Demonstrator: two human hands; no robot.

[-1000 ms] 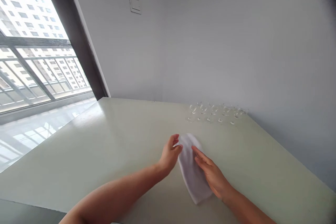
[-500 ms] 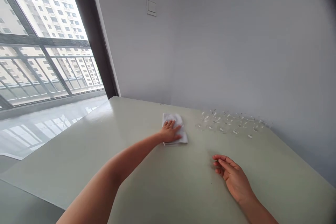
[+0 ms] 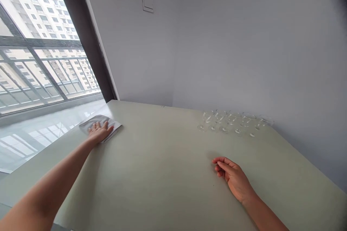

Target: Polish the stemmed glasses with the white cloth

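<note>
A folded white cloth (image 3: 115,129) lies at the far left edge of the pale green table (image 3: 157,144). My left hand (image 3: 100,132) rests flat on it, palm down with the fingers spread. On the right, my right hand (image 3: 233,177) hovers just over the tabletop or touches it lightly; its fingers are loosely curled and apart, with nothing in them. Several clear stemmed glasses (image 3: 221,117) stand in a group near the back right, beyond my right hand.
Grey walls (image 3: 244,43) meet behind the table, with a white switch plate (image 3: 148,3) on the left one. A large window (image 3: 51,72) with a railing outside is at the left, past the table's edge.
My left hand and the cloth under it have slid from the table's middle to its far left edge. The view has shifted slightly; my right hand keeps nearly the same pose.
</note>
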